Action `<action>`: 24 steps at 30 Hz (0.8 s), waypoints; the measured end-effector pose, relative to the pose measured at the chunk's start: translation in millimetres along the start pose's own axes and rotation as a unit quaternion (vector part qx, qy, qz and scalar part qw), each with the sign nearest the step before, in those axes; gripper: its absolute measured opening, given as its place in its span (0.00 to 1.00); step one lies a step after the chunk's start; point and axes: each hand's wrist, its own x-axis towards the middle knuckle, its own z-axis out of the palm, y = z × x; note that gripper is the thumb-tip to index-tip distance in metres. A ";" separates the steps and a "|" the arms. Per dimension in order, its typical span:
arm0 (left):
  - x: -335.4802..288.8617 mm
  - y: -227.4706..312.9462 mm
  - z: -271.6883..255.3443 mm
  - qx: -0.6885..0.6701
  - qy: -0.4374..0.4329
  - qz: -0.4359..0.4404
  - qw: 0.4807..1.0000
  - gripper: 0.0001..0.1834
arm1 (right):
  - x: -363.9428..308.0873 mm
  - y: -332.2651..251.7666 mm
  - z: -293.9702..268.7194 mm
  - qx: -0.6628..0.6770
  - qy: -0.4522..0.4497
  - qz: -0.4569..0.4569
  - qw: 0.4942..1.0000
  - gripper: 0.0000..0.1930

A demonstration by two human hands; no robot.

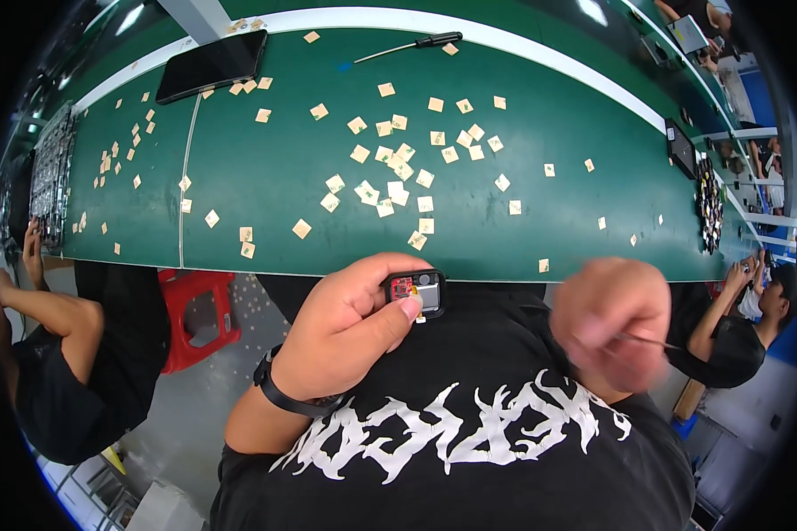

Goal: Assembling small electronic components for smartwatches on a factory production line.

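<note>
My left hand [345, 323] is closed around a small black-framed electronic device [430, 297], just off the table's front edge. Inside its open case are a red circuit board, a bit of yellow and a flat silver-grey part. The left thumb presses over the inside, hiding some of it. To the right and apart from the device, my right hand [613, 319] is curled and smeared by motion. A thin, dark, pointed tool [644, 341] sticks out of its fingers; the blur hides its exact kind.
Many small square cream stickers [402, 168] lie scattered over the green table [274, 186]. A screwdriver [412, 46] and a black flat tray [212, 66] lie at the back. Small parts are piled at the left and right ends. Co-workers sit on both sides; a red stool [195, 323] stands left.
</note>
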 end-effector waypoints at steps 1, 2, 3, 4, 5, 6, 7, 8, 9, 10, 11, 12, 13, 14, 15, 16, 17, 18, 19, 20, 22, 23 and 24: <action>0.6 0.7 -2.2 -0.013 -0.015 -0.001 1.000 0.15 | 1.3 -5.2 0.9 0.126 -0.027 -0.023 0.991 0.21; 1.5 1.5 -2.5 -0.013 -0.017 0.003 1.000 0.15 | 12.4 -16.0 -8.2 0.202 -0.167 -0.029 0.965 0.22; 2.8 0.7 -2.5 -0.011 -0.010 0.007 1.000 0.16 | 15.6 -19.0 -3.5 0.273 -0.204 -0.068 0.938 0.19; 1.7 0.2 -4.0 -0.012 0.001 0.013 1.000 0.16 | 17.3 -30.5 1.7 0.306 -0.208 -0.048 0.928 0.17; 0.6 -0.8 -6.1 -0.011 0.006 0.016 1.000 0.16 | 23.1 -35.8 5.3 0.309 -0.214 -0.048 0.926 0.17; 1.1 0.1 -6.8 -0.023 0.001 0.012 1.000 0.16 | 26.3 -43.0 9.3 0.358 -0.256 -0.049 0.897 0.16; 1.7 0.9 -7.2 -0.033 -0.005 0.008 0.999 0.16 | 28.8 -49.7 13.5 0.405 -0.297 -0.051 0.863 0.15; 2.1 0.6 -6.8 -0.028 -0.008 0.010 1.000 0.16 | 29.6 -56.5 19.2 0.418 -0.304 -0.054 0.854 0.12; 1.9 -1.5 -7.4 -0.029 -0.003 0.014 0.999 0.15 | 30.4 -59.4 24.0 0.433 -0.312 -0.058 0.844 0.09; 1.4 -2.2 -7.8 -0.031 0.002 0.018 0.999 0.15 | 31.5 -60.5 26.3 0.444 -0.326 -0.068 0.832 0.08; 0.5 -1.2 -8.1 -0.023 -0.001 0.019 1.000 0.15 | 35.8 -61.1 29.2 0.443 -0.327 -0.076 0.831 0.08; -1.1 0.1 -8.3 -0.021 0.012 0.022 0.999 0.15 | 43.0 -61.7 32.1 0.417 -0.356 -0.075 0.833 0.12; -2.7 1.2 -8.9 -0.019 0.025 0.025 0.999 0.15 | 47.0 -64.2 34.3 0.390 -0.383 -0.073 0.834 0.17; -4.2 1.1 -11.1 -0.013 0.024 0.026 0.999 0.15 | 38.9 -70.1 39.0 0.380 -0.332 -0.071 0.860 0.20; -6.0 0.4 -13.2 -0.004 0.039 0.045 0.998 0.15 | 38.9 -72.2 39.4 0.381 -0.333 -0.077 0.859 0.20; -7.7 1.0 -15.6 0.005 0.053 0.063 0.997 0.15 | 39.5 -73.7 39.5 0.377 -0.332 -0.082 0.861 0.20; -9.4 3.5 -18.1 0.010 0.053 0.063 0.997 0.15 | 40.1 -74.7 39.7 0.373 -0.332 -0.086 0.862 0.20; -10.0 6.2 -21.1 0.023 0.092 0.067 0.993 0.15 | 39.9 -75.2 40.1 0.372 -0.329 -0.092 0.863 0.20; -10.6 8.4 -24.5 0.036 0.130 0.071 0.988 0.16 | 39.8 -75.4 41.0 0.382 -0.325 -0.107 0.858 0.19; -10.8 9.1 -28.7 0.064 0.151 0.106 0.981 0.16 | 39.2 -75.8 41.8 0.391 -0.322 -0.123 0.853 0.19; -8.6 11.0 -42.4 0.105 0.230 0.157 0.955 0.16 | 38.1 -77.7 41.3 0.391 -0.314 -0.139 0.854 0.19; -9.8 15.5 -50.8 0.128 0.277 0.182 0.935 0.15 | 36.3 -79.7 40.2 0.393 -0.310 -0.149 0.853 0.19; -15.4 21.6 -64.2 0.141 0.307 0.186 0.923 0.15 | 27.1 -83.7 34.1 0.462 -0.330 -0.097 0.817 0.11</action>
